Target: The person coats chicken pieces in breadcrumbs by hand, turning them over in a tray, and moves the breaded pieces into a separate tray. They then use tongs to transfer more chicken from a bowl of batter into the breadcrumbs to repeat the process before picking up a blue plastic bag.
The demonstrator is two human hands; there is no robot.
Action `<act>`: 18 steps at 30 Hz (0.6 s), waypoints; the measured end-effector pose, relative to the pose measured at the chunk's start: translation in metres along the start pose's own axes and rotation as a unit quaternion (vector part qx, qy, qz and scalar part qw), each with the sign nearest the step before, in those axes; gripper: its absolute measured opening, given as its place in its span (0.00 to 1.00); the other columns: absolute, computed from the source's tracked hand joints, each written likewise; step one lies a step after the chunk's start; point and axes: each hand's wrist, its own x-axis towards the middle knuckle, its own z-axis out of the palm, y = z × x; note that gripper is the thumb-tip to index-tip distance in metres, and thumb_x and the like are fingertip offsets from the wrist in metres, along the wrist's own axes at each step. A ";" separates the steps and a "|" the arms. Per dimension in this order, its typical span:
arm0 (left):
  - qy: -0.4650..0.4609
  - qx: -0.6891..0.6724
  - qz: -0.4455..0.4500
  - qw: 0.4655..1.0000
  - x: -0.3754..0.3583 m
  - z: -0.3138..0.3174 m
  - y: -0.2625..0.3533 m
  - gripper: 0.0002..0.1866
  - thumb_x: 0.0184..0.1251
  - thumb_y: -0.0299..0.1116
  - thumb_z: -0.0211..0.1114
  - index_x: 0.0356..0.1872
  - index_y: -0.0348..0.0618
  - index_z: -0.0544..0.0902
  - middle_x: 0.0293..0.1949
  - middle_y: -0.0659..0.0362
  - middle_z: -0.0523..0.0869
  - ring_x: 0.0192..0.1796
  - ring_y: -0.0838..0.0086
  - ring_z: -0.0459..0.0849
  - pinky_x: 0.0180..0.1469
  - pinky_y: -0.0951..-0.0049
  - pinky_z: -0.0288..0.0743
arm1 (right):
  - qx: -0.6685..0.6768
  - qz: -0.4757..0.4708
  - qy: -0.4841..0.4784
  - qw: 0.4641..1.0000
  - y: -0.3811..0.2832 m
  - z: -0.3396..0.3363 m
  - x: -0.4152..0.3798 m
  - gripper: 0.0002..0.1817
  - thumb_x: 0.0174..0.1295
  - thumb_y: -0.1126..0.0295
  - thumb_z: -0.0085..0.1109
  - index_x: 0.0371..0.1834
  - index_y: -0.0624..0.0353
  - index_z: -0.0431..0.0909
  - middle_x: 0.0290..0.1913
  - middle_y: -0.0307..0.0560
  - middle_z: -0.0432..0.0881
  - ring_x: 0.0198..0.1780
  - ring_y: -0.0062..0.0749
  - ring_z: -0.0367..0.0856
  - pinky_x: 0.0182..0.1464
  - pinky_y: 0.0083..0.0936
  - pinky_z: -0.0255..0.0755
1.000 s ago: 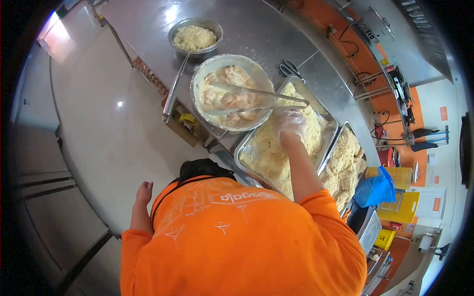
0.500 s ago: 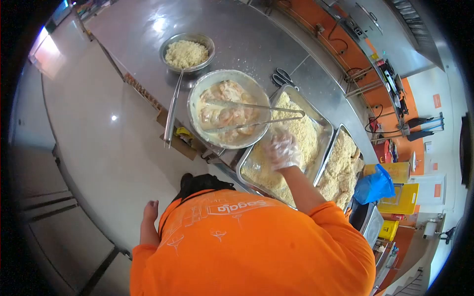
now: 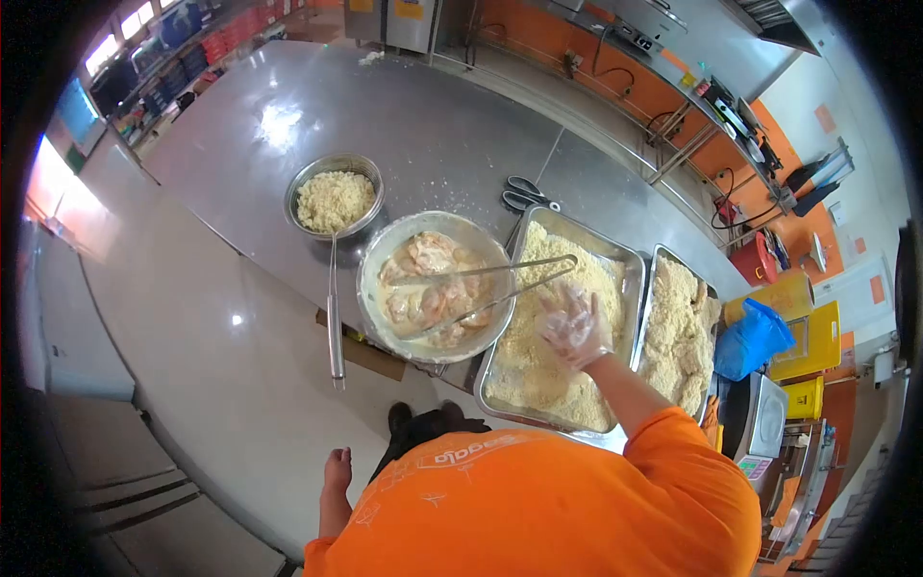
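My right hand [image 3: 574, 329], in a clear plastic glove dusted with crumbs, rests on pale yellow breadcrumbs [image 3: 548, 361] in a metal tray [image 3: 630, 288]. Its fingers are spread and nothing shows in them. Left of the tray stands a large bowl [image 3: 370, 313] of raw meat pieces [image 3: 423, 293] in pale wet batter. Metal tongs [image 3: 500, 267] lie across that bowl, their bent end reaching over the tray. My bare left hand [image 3: 337, 471] hangs low beside my body, away from the table; its fingers are mostly hidden and nothing is seen in it.
A long-handled strainer [image 3: 334, 317] with crumbs sits in a metal bowl [image 3: 377, 183]. Black-handled scissors [image 3: 527, 195] lie behind the tray. To the right are a second tray of crumb-coated pieces [image 3: 678, 332], a blue plastic bag [image 3: 755, 338] and a scale [image 3: 766, 418] on the steel table [image 3: 423, 115].
The view has tilted up, showing more of the table and room. My right hand stays over the crumbs, its fingers now more spread and turned upward. The left hand still hangs down.
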 end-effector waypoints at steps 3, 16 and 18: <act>-0.005 0.048 -0.018 0.999 -0.018 -0.016 0.024 0.20 0.61 0.44 0.51 0.39 0.33 0.74 0.37 0.46 0.79 0.43 0.57 0.77 0.45 0.64 0.68 | 0.082 -0.047 0.004 0.996 0.010 0.014 -0.006 0.32 0.58 0.43 0.24 0.66 0.41 0.44 0.68 0.43 0.41 0.69 0.39 0.37 0.65 0.44 0.24; -0.030 0.044 -0.029 0.998 0.011 0.023 -0.019 0.20 0.62 0.45 0.48 0.35 0.34 0.74 0.28 0.51 0.79 0.32 0.62 0.77 0.37 0.67 0.70 | 0.010 -0.080 0.062 0.995 0.019 0.025 -0.003 0.35 0.54 0.41 0.33 0.65 0.40 0.47 0.66 0.45 0.50 0.67 0.40 0.44 0.64 0.50 0.28; -0.014 0.039 0.008 0.999 0.020 0.028 -0.022 0.20 0.62 0.45 0.48 0.34 0.34 0.74 0.27 0.51 0.79 0.31 0.62 0.78 0.36 0.66 0.70 | -0.022 -0.089 0.126 0.988 0.020 0.031 0.005 0.33 0.54 0.42 0.35 0.63 0.41 0.54 0.64 0.45 0.54 0.65 0.40 0.49 0.64 0.50 0.31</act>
